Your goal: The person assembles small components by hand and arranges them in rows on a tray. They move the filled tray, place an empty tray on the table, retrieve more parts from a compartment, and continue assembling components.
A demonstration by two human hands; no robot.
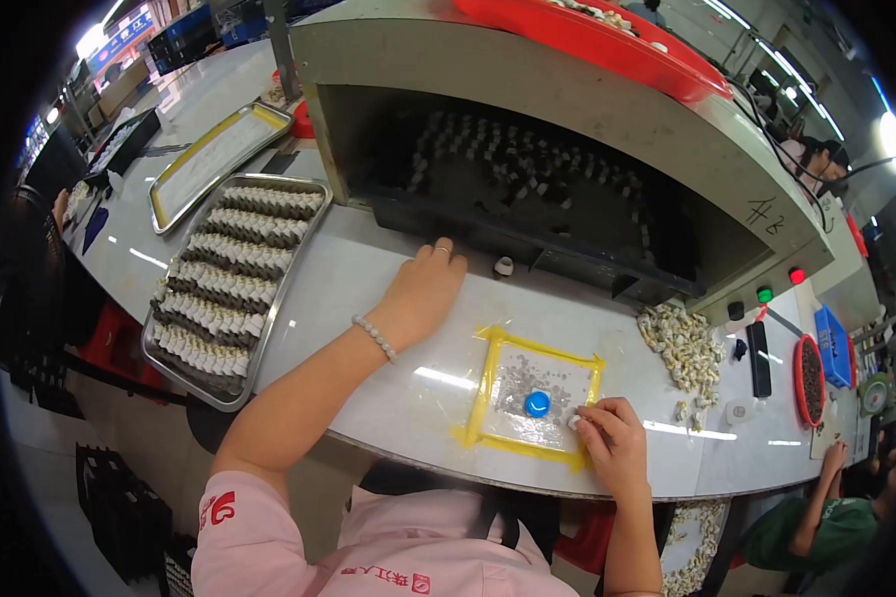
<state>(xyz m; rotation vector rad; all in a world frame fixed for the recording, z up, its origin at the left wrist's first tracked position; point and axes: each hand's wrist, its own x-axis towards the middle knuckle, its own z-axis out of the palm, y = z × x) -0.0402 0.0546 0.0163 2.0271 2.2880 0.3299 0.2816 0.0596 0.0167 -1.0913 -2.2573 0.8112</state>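
My right hand pinches a small white piece between thumb and fingertips. The piece is over the right side of a yellow-taped square on the table, close to a round blue cap. My left hand rests palm down with its fingers stretched out toward the front edge of a black tray. I see nothing in it. A single small white-and-dark piece sits on the table to the right of that hand. Rows of small pale pieces stand inside the black tray, partly in shadow.
A metal tray with rows of white pieces lies at left, beside an emptier yellow-edged tray. The grey machine housing overhangs the black tray. A pile of yellowish-white pieces lies at right, near a red bowl. A co-worker's arm shows far right.
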